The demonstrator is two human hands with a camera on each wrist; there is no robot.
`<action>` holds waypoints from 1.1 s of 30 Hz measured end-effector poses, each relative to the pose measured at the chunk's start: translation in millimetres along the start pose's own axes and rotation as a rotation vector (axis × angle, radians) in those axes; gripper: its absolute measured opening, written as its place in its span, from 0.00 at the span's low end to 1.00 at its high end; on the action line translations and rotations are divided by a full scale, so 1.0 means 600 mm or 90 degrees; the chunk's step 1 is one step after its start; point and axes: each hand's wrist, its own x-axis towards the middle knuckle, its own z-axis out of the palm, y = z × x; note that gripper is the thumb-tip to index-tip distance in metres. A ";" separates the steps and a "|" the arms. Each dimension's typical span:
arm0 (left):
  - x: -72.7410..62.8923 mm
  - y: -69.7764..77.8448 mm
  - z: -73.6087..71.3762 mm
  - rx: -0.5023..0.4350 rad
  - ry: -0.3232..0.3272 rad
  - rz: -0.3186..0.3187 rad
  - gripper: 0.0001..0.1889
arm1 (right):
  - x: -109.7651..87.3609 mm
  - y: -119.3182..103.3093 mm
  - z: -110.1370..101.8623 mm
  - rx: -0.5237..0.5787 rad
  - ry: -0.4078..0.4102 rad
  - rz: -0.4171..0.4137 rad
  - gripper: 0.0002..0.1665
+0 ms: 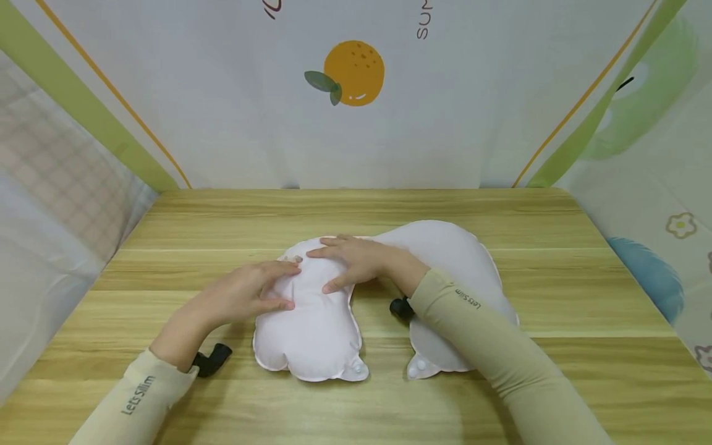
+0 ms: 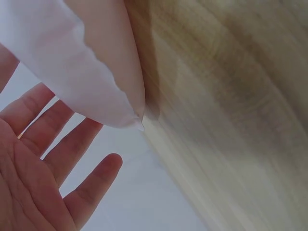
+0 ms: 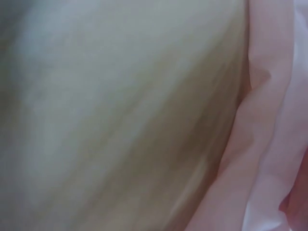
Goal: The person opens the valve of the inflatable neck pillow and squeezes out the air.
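Recorded one pale U-shaped cushion (image 1: 311, 337), plump in look, lying on the wood-grain table (image 1: 556, 278). Noted its long axis running from side to side, the gap of the U facing the wearer. Found the left lobe (image 1: 319, 309) directly beneath both hands: touched on its outer side by the left hand (image 1: 239, 293), nearer the outer seam, and on its far part by the right hand (image 1: 364, 258). Found the right lobe (image 1: 473, 269) off to the right, partly behind the right sleeve (image 1: 517, 364). Saw one small clear fitting (image 1: 293, 259), perhaps a valve, at the far outer edge, just beside the fingertips. Listed both hands as unclenched, fingers extended, grasping nothing. Counted: one cushion, two lobes, two corner tabs (image 1: 356, 369) with snap-like studs, one fitting, two hands, two lettered sleeves, two black pieces (image 1: 214, 360), one by each wrist, one printed orange (image 1: 356, 73).
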 end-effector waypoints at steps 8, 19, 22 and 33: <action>0.000 -0.003 0.003 0.000 -0.002 0.000 0.31 | 0.002 0.003 0.005 0.004 -0.002 0.000 0.46; 0.002 -0.003 0.006 0.009 -0.008 -0.005 0.31 | 0.002 0.002 0.008 -0.011 0.004 0.006 0.46; 0.003 -0.004 0.006 0.013 -0.011 -0.006 0.31 | 0.002 0.002 0.008 -0.015 0.003 0.006 0.46; 0.005 -0.006 0.006 0.017 -0.017 -0.002 0.31 | 0.006 0.000 0.007 -0.018 -0.008 0.013 0.46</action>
